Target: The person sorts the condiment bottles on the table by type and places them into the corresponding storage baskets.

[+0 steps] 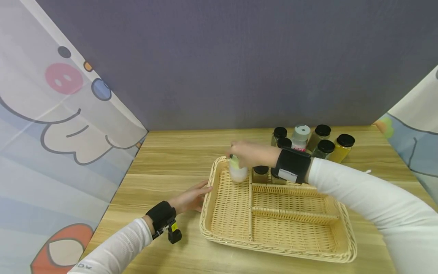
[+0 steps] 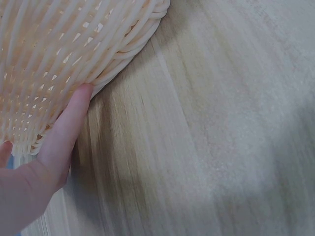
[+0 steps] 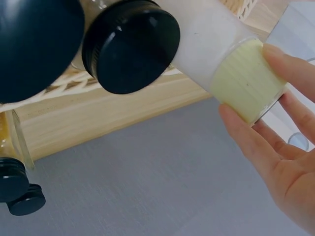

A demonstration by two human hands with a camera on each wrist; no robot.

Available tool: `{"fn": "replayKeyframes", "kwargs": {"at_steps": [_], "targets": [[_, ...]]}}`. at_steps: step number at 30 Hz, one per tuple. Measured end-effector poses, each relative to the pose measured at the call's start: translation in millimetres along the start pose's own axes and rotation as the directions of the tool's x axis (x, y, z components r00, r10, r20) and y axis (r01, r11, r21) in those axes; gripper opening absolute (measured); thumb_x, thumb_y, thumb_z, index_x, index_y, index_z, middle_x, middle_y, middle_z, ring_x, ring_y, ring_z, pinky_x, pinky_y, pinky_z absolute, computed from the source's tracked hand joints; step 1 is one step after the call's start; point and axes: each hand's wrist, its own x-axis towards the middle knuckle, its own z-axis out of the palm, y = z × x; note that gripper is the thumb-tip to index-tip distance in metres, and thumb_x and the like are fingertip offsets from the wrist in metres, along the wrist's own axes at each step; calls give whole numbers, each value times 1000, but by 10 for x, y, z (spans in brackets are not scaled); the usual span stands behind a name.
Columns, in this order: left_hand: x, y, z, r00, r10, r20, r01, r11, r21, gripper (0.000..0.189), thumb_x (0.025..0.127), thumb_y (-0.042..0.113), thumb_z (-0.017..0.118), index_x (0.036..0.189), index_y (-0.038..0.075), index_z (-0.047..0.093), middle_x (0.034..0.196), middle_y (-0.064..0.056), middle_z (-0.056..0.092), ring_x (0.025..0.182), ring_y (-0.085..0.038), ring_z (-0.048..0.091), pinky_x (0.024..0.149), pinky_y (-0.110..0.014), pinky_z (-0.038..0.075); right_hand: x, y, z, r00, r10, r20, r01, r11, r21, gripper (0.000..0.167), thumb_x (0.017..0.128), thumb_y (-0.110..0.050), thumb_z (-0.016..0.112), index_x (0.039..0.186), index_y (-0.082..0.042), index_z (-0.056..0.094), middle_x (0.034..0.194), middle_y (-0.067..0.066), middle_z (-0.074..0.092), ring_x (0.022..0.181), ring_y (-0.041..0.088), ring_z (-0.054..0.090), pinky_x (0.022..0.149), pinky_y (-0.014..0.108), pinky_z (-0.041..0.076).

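Observation:
My right hand pinches a white bottle by its pale yellow cap, with thumb and fingers around the cap. The bottle stands in the back of the left compartment of a wicker basket; whether it touches the bottom is unclear. Against the basket's left side rests my left hand, its thumb at the rim. One straight finger touches the woven edge in the left wrist view. Two black-lidded jars, one a brown spice jar, sit in the back compartment beside the bottle, partly under my right arm.
Behind the basket stand several black-lidded spice jars, among them a yellow one, and a jar with a white lid. A grey wall borders the wooden table at the back. Printed curtains hang at both sides.

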Motion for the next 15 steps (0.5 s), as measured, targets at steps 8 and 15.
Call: {"fn": "replayKeyframes", "kwargs": {"at_steps": [8, 15], "targets": [[1, -6, -4, 1000, 1, -1, -1, 1000, 5, 59, 94, 33, 41, 143, 20, 10, 137, -22, 31, 117, -39, 39, 82, -56, 42, -5, 20, 56, 1000, -3, -14, 3, 1000, -2, 40, 71, 3, 69, 108, -9, 59, 110, 16, 51, 94, 27, 54, 73, 33, 50], [-1, -7, -1, 1000, 3, -3, -3, 1000, 8, 60, 94, 33, 41, 143, 20, 10, 136, -22, 31, 117, -39, 40, 82, -56, 42, 0, 38, 97, 1000, -16, -23, 16, 1000, 4, 40, 70, 3, 69, 107, -7, 60, 111, 18, 51, 93, 27, 55, 72, 33, 51]]}}
